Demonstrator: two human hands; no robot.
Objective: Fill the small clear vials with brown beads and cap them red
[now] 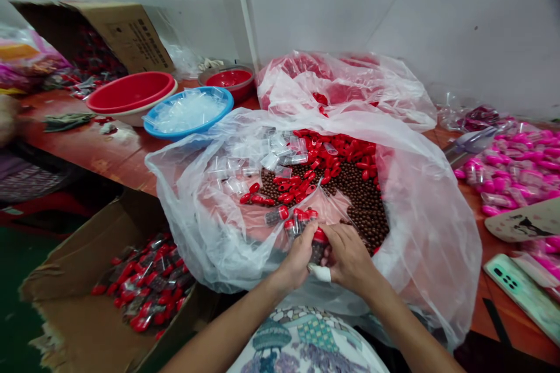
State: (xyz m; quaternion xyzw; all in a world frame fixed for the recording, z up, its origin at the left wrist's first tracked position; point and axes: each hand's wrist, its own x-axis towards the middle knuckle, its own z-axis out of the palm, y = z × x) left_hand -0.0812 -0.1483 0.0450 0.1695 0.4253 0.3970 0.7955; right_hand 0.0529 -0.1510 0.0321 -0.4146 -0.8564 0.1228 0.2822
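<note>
gripping what seem red-capped tubes [299, 221], fingers [335, 240] of both hands [296, 259] [353, 256] sit near brown beads [370, 209].

At the desk's [100, 154] near edge lies an open bag [433, 204]: beads [371, 209] in its right part, caps [345, 154] behind them, small cases [280, 144] back left. A second bag [389, 87] stands behind, at the far edge. Stacked basins [131, 93] sit left of both, a phone [525, 291] lies right, and a carton [74, 314] stands below, to the left.
</note>
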